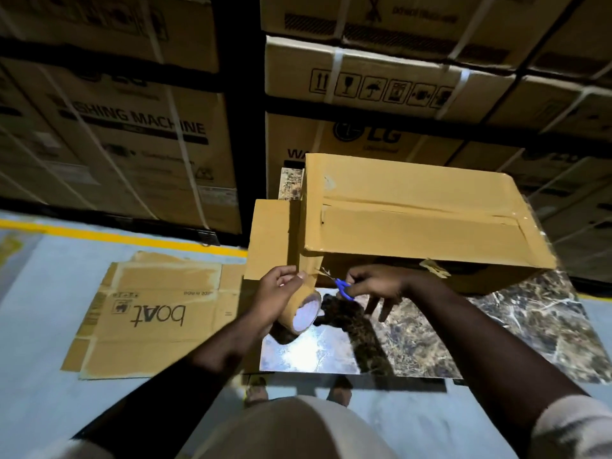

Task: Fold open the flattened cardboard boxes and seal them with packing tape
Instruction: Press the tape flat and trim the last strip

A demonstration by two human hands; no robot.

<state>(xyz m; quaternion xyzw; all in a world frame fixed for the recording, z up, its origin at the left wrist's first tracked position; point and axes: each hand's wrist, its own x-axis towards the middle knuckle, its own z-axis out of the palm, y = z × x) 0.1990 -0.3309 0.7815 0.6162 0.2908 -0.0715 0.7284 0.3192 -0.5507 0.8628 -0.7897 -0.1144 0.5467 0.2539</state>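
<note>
left hand (280, 289) grips tape roll (303, 311) at box (414, 213) corner; right hand (374, 284) pinches scissors (342, 288).

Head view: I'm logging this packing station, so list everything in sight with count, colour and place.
assembled box: one, tan, on the marble table, brown tape along its top seam
marble table: one, dark veined, glossy, centre
tape roll: one, brown, held at the box's near left corner
scissors: one, blue handles, at the stretched tape
flattened boxes: a few, tan, floor left, top one printed "boat"
strapped cartons: many, brown, stacked behind
floor line: one, yellow
hands: left hand grips the roll; right hand holds the scissors
</note>
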